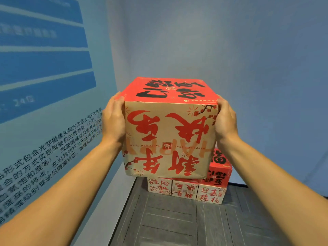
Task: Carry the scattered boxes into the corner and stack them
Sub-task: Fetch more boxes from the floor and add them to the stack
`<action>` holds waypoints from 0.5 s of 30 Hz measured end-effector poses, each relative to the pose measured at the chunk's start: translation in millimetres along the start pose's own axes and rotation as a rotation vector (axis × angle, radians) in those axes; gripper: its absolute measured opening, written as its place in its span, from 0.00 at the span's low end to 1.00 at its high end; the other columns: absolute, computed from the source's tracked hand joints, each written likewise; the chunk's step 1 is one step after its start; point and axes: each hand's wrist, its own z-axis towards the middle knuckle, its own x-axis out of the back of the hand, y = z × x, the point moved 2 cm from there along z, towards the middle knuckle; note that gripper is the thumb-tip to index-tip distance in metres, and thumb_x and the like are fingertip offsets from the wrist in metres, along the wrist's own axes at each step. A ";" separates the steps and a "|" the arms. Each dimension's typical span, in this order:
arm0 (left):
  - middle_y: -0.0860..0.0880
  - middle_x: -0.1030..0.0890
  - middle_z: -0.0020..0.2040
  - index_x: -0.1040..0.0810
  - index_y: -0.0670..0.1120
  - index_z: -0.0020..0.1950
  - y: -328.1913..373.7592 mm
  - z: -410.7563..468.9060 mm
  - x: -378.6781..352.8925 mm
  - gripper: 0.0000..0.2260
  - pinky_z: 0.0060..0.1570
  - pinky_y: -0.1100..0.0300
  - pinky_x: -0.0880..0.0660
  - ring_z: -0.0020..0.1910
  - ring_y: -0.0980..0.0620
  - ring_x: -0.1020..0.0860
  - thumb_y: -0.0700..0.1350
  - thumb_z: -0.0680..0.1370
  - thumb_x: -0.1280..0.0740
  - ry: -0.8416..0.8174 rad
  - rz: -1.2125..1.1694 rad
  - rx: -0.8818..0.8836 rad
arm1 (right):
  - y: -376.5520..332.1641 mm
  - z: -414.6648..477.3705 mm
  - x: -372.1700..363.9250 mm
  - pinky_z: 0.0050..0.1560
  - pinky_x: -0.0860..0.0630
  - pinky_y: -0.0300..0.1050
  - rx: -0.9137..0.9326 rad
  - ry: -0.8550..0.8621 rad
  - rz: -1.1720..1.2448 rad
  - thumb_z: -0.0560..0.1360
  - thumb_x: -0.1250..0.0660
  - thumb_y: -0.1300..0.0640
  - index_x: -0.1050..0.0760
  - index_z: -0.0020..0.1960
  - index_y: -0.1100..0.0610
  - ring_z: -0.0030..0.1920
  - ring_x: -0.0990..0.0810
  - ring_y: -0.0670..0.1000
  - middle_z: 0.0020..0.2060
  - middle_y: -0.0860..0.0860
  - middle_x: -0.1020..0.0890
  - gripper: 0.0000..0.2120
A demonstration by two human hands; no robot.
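Left grip and right grip clamp the red-topped carton by its sides, apparently above the stacked boxes.

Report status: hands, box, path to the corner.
Left hand and right hand hold the big box by its sides, raised. Stacked boxes ahead in the corner. No obstacle seen.
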 end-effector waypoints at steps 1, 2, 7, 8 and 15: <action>0.54 0.15 0.61 0.18 0.50 0.68 -12.0 18.9 -7.6 0.15 0.65 0.53 0.22 0.61 0.56 0.18 0.51 0.85 0.38 -0.002 -0.001 0.000 | 6.9 20.8 -8.9 0.57 0.18 0.56 0.001 -0.004 0.010 0.82 0.47 0.42 0.17 0.57 0.47 0.51 0.13 0.50 0.47 0.46 0.12 0.21; 0.54 0.15 0.60 0.18 0.49 0.68 -25.2 37.4 -15.4 0.15 0.62 0.57 0.22 0.60 0.57 0.17 0.49 0.86 0.39 -0.001 -0.003 0.008 | 14.8 42.0 -19.1 0.51 0.18 0.52 0.002 -0.013 0.019 0.84 0.47 0.45 0.18 0.54 0.49 0.46 0.14 0.48 0.42 0.46 0.13 0.20; 0.51 0.14 0.59 0.18 0.50 0.66 -105.8 124.0 -54.7 0.14 0.52 0.61 0.22 0.56 0.58 0.17 0.47 0.86 0.40 -0.009 0.019 0.064 | 79.0 147.3 -68.3 0.37 0.23 0.39 -0.022 -0.061 0.010 0.87 0.49 0.49 0.21 0.54 0.51 0.37 0.16 0.42 0.35 0.43 0.15 0.18; 0.53 0.14 0.56 0.19 0.50 0.65 -121.9 138.1 -63.7 0.13 0.49 0.63 0.22 0.52 0.61 0.16 0.47 0.86 0.40 -0.004 0.030 0.072 | 95.1 168.2 -76.2 0.37 0.23 0.38 -0.029 -0.075 0.005 0.87 0.49 0.49 0.20 0.55 0.51 0.37 0.15 0.41 0.36 0.43 0.14 0.19; 0.56 0.15 0.52 0.21 0.50 0.67 -229.8 238.2 -126.6 0.14 0.39 0.72 0.24 0.43 0.68 0.17 0.42 0.87 0.43 0.019 0.067 0.136 | 186.9 306.7 -131.9 0.43 0.20 0.45 -0.144 -0.140 0.001 0.87 0.49 0.49 0.18 0.56 0.50 0.43 0.14 0.47 0.43 0.49 0.12 0.20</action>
